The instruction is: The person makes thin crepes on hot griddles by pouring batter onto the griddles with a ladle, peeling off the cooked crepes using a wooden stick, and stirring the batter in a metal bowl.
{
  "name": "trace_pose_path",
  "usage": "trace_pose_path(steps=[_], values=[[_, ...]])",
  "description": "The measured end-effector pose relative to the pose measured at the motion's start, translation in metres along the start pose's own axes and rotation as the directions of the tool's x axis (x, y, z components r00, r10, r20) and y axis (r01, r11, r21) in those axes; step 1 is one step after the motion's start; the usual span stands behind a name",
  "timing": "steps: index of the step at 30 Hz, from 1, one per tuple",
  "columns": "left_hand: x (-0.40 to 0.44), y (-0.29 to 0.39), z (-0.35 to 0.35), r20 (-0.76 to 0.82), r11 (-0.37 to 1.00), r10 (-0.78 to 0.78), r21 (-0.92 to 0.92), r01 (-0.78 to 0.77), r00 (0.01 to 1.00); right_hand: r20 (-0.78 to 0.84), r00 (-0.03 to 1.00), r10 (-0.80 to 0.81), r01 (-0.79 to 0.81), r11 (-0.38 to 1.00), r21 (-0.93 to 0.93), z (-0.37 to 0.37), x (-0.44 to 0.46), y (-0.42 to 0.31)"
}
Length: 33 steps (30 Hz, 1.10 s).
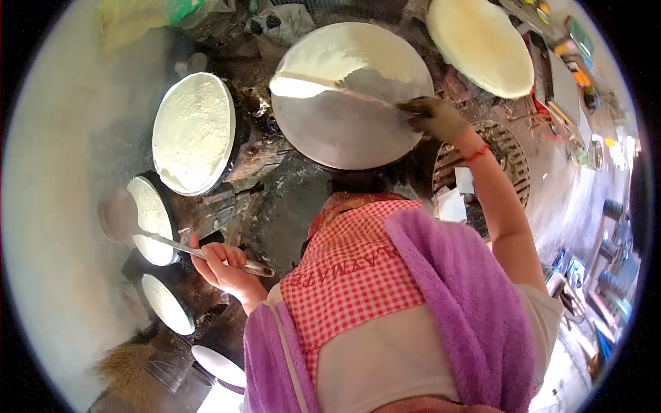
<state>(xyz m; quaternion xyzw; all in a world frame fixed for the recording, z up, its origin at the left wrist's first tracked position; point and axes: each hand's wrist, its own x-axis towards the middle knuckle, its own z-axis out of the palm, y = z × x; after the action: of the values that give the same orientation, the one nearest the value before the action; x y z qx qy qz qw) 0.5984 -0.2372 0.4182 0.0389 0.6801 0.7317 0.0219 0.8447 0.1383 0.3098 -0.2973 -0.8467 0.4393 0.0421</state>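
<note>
My left hand (224, 267) is closed around the handle of a metal ladle (165, 241). The ladle's round bowl (118, 215) is blurred and hangs beside a small pan of pale batter. My right hand (435, 117), a red string at its wrist, is at the right rim of a large round griddle (344, 134). Its dark fingers look closed on the end of a long thin stick (372, 98), which reaches left across the griddle. Along and beyond the stick lies a thin pale sheet of batter (344, 51), its near edge uneven. The grip itself is partly hidden.
Several round pans of pale batter stand at left, including a larger one (194, 134). A big pale round sheet (482, 45) lies at upper right. Near my right forearm is a round slatted rack (506, 158) with white pieces (451, 205). A straw broom (127, 372) lies lower left.
</note>
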Motion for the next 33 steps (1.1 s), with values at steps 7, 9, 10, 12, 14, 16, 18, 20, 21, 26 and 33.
trace_pose_path(steps=[7, 9, 10, 12, 14, 16, 18, 20, 21, 26, 33], values=[[0.011, -0.008, 0.008, 0.088, 0.999, -0.021, 0.039, 0.018, 0.996, -0.213, 0.950, 0.228, -0.222, 0.974, 0.049, 0.008, 0.050, -0.017], [0.022, -0.009, 0.013, 0.120, 0.999, -0.050, 0.010, 0.049, 0.992, 0.136, 0.962, 0.236, -0.256, 0.954, 0.154, 0.020, 0.039, -0.045], [0.026, -0.009, 0.015, 0.114, 0.999, -0.051, 0.000, 0.051, 0.992, 0.134, 0.963, 0.233, -0.252, 0.957, 0.143, 0.019, 0.031, -0.048], [0.031, -0.009, 0.018, 0.159, 0.994, -0.101, -0.025, 0.106, 0.982, 0.061, 0.940, 0.335, -0.340, 0.917, 0.210, 0.010, 0.011, -0.032], [0.036, -0.012, 0.020, 0.145, 0.988, -0.151, 0.000, 0.153, 0.978, -0.112, 0.983, 0.146, -0.131, 0.983, 0.129, 0.011, 0.023, 0.001], [0.043, -0.018, 0.018, 0.279, 0.969, -0.231, 0.148, 0.196, 0.932, -0.220, 0.966, 0.139, -0.119, 0.988, 0.101, 0.012, 0.046, 0.015], [0.048, -0.027, 0.025, 0.290, 0.943, -0.310, 0.217, 0.254, 0.905, -0.178, 0.982, 0.057, -0.019, 0.978, 0.206, 0.029, 0.050, 0.009], [0.064, -0.057, 0.014, 0.372, 0.824, -0.360, 0.556, 0.105, 0.856, 0.078, 0.983, 0.165, -0.158, 0.984, -0.083, 0.026, 0.026, -0.059], [0.072, -0.082, 0.004, 0.486, 0.741, -0.152, 0.632, -0.226, 0.861, 0.133, 0.974, 0.184, -0.187, 0.982, 0.011, 0.029, 0.009, -0.055], [0.037, -0.051, 0.021, 0.544, 0.713, -0.222, 0.657, -0.246, 0.809, -0.096, 0.964, 0.250, -0.192, 0.895, 0.403, 0.023, -0.049, 0.023], [0.003, -0.076, 0.019, 0.601, 0.557, -0.201, 0.720, -0.414, 0.773, -0.050, 0.999, -0.016, 0.015, 1.000, -0.006, 0.059, -0.017, -0.008]])
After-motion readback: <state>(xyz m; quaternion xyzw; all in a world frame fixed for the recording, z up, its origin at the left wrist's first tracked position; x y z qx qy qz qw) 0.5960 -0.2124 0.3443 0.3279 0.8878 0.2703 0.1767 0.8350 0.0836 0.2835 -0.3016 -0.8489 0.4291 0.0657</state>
